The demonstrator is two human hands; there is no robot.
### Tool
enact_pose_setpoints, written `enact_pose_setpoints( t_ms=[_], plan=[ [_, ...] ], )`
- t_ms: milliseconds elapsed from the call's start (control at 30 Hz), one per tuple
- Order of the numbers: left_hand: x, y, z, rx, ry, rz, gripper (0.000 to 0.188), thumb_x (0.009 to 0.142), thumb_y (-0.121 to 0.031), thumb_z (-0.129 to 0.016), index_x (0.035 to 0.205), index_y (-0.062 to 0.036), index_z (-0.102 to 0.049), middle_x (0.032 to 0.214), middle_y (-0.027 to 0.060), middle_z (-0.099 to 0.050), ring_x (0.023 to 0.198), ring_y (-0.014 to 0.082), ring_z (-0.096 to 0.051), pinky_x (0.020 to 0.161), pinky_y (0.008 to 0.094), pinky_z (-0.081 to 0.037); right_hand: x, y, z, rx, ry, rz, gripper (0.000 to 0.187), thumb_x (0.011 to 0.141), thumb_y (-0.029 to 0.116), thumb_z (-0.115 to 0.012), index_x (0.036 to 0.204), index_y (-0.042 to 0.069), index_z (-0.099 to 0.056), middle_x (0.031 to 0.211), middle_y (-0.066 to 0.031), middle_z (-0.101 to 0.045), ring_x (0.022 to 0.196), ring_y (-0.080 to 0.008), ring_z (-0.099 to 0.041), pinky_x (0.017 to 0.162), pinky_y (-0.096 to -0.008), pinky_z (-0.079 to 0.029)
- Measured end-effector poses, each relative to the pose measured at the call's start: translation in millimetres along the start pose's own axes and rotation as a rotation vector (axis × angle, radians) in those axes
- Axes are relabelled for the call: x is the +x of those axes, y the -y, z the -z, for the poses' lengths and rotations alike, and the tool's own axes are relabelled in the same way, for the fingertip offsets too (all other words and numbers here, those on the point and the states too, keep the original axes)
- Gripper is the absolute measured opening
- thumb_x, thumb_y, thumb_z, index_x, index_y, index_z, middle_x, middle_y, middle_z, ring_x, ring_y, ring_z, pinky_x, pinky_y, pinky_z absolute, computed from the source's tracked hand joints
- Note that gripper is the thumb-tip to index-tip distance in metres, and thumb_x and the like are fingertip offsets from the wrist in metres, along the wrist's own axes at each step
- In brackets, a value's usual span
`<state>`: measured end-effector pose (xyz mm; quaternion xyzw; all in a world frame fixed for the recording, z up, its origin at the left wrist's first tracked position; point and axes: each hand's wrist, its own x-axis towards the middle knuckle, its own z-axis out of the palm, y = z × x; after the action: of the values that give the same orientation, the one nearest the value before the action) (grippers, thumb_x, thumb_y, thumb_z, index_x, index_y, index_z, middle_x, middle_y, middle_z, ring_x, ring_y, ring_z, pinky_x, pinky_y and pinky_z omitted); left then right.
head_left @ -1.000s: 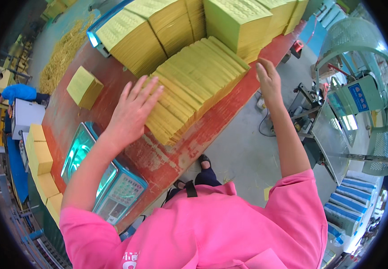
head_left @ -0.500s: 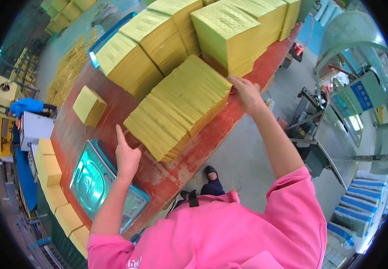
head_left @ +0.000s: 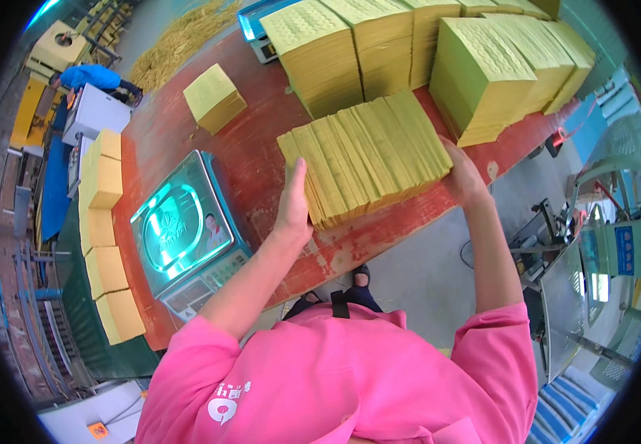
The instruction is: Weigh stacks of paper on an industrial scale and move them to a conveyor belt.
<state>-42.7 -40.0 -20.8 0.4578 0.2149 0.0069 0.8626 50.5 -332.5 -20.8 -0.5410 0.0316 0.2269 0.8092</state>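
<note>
A long row of yellow paper sheets [head_left: 368, 159], packed together into one stack, is at the middle of the red table's near side. My left hand [head_left: 295, 203] presses against its left end, with the thumb up along the edge. At the opposite end my right hand [head_left: 465, 177] grips the stack, its fingers partly hidden behind the paper. Slight gaps show between bundles on the top face. Whether the stack's underside touches the table I cannot tell.
Tall yellow paper stacks [head_left: 313, 59] stand along the far side of the red table [head_left: 254, 170]. A small yellow block [head_left: 215, 96] sits at the far left. Nearer me is a shiny weighing scale [head_left: 176, 222]. More yellow blocks [head_left: 106, 270] line the left edge. A person in blue [head_left: 87, 76] is beyond.
My left hand has come from beside the stack to press on its left end. My right hand stays at the other end. The view has shifted, and the stack lies more level across it.
</note>
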Motion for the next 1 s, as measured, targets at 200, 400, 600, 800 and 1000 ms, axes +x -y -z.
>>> enact_pose_setpoints(
  t_ms=[200, 400, 600, 800, 1000],
  plan=[
    [-20, -25, 22, 0.119, 0.043, 0.14, 0.054, 0.102, -0.041, -0.049, 0.143, -0.0075, -0.041, 0.138, 0.008, -0.053, 0.124, 0.0211, -0.053, 0.106, 0.0378, -0.042, -49, -7, -22, -0.117, -0.053, -0.015, 0.045, 0.101, 0.025, -0.047, 0.138, -0.001, -0.05, 0.133, -0.0082, -0.056, 0.124, -0.0159, -0.05, 0.104, -0.0289, -0.037],
    [-21, -39, 30, 0.034, 0.107, 0.116, 0.06, 0.1, -0.049, -0.047, 0.14, -0.0046, -0.046, 0.136, 0.01, -0.056, 0.122, 0.0221, -0.055, 0.104, 0.038, -0.044, -45, 7, -4, -0.109, -0.093, -0.021, 0.049, 0.103, 0.029, -0.046, 0.142, -0.001, -0.045, 0.138, -0.0086, -0.053, 0.126, -0.0169, -0.049, 0.107, -0.0293, -0.036],
    [-14, -36, 40, -0.069, 0.037, 0.174, 0.063, 0.101, -0.056, -0.04, 0.137, -0.0047, -0.049, 0.136, 0.0106, -0.056, 0.122, 0.023, -0.056, 0.103, 0.0391, -0.045, -42, 4, -26, -0.156, -0.059, -0.012, 0.056, 0.104, 0.034, -0.045, 0.148, 0.001, -0.036, 0.145, -0.011, -0.047, 0.133, -0.019, -0.043, 0.111, -0.0309, -0.033],
    [-3, -15, 23, -0.036, 0.027, 0.182, 0.061, 0.103, -0.054, -0.034, 0.137, -0.0062, -0.05, 0.135, 0.01, -0.057, 0.12, 0.0225, -0.057, 0.102, 0.039, -0.046, -49, -4, -53, -0.305, 0.016, 0.054, 0.057, 0.103, 0.03, -0.045, 0.15, 0.001, -0.033, 0.149, -0.0101, -0.042, 0.137, -0.0187, -0.038, 0.113, -0.0304, -0.028],
    [-17, -33, 3, 0.004, 0.147, -0.145, 0.06, 0.103, -0.051, -0.038, 0.144, -0.0065, -0.042, 0.141, 0.0061, -0.05, 0.128, 0.0184, -0.049, 0.108, 0.034, -0.039, -44, 21, -50, -0.235, 0.055, 0.434, 0.055, 0.104, 0.027, -0.037, 0.15, -0.001, -0.031, 0.152, -0.0113, -0.038, 0.141, -0.0204, -0.033, 0.116, -0.0338, -0.023]
  ],
)
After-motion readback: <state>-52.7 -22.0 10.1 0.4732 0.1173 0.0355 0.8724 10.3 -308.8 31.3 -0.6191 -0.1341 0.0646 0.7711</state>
